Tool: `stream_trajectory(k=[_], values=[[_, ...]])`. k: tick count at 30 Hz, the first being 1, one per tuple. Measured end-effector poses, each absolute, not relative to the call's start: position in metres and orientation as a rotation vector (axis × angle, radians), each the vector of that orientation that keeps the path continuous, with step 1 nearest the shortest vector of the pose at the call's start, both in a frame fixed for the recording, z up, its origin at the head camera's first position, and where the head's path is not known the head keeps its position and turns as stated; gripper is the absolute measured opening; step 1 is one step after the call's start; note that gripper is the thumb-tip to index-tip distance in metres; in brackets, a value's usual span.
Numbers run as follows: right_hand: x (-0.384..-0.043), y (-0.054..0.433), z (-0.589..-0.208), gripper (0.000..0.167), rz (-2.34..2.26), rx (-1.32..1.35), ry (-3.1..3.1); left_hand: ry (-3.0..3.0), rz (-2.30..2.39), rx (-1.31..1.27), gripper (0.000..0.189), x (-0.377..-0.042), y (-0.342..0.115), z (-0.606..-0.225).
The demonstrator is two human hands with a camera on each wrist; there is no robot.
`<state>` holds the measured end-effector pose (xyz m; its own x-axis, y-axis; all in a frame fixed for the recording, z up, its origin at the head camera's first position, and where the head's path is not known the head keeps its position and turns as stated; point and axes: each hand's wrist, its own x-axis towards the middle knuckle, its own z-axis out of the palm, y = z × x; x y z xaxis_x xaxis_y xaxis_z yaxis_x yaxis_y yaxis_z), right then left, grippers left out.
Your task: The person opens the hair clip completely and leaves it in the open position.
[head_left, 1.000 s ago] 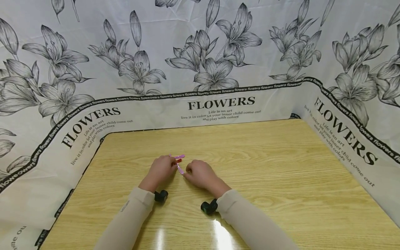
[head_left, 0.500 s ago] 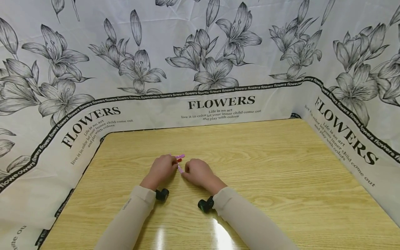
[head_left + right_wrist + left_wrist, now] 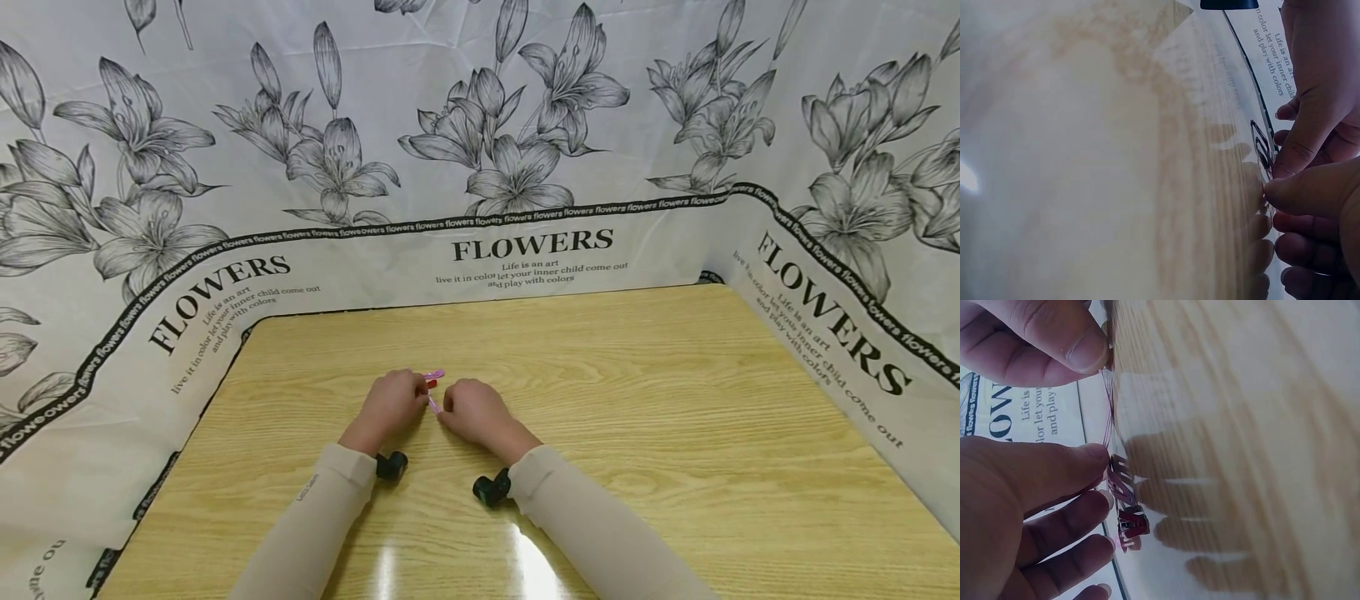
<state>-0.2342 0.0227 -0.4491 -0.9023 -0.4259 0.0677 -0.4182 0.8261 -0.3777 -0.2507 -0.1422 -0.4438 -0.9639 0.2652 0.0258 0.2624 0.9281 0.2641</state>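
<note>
Between my hands, a thin pink snap hair clip [image 3: 433,405] slants low over the wooden table. My left hand [image 3: 392,407] pinches its far end between thumb and finger, other fingers spread loosely below in the left wrist view. At the near end, my right hand [image 3: 477,413] pinches it with thumb and forefinger. Just beyond the left fingertips lie a small red hair clip [image 3: 431,384] and a purple-pink hair clip [image 3: 436,374], partly hidden by that hand in the head view. The left wrist view shows the red clip [image 3: 1134,523] close beside the fingers.
The wood-grain table [image 3: 637,417] stretches away to the right, with glare near its front. A white curtain [image 3: 525,250] with black flowers and lettering borders it at the back and sides. Black wrist cameras [image 3: 491,489] sit at both cuffs.
My right hand has edged slightly forward and left along with its forearm. The left hand has shifted a little to the right; both keep their pinch on the pink hair clip.
</note>
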Motion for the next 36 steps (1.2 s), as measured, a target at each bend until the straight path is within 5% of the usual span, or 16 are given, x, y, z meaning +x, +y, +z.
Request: stream_trajectory(k=[22, 36], values=[[-0.237, 0.022, -0.455, 0.005, -0.849, -0.593, 2.893, 2.876, 0.763, 0.337, 0.011, -0.251, -0.148, -0.438], [-0.238, 0.028, -0.454, 0.009, -0.942, -0.566, 2.867, 2.794, 0.930, 0.303, 0.012, -0.249, -0.159, -0.441]])
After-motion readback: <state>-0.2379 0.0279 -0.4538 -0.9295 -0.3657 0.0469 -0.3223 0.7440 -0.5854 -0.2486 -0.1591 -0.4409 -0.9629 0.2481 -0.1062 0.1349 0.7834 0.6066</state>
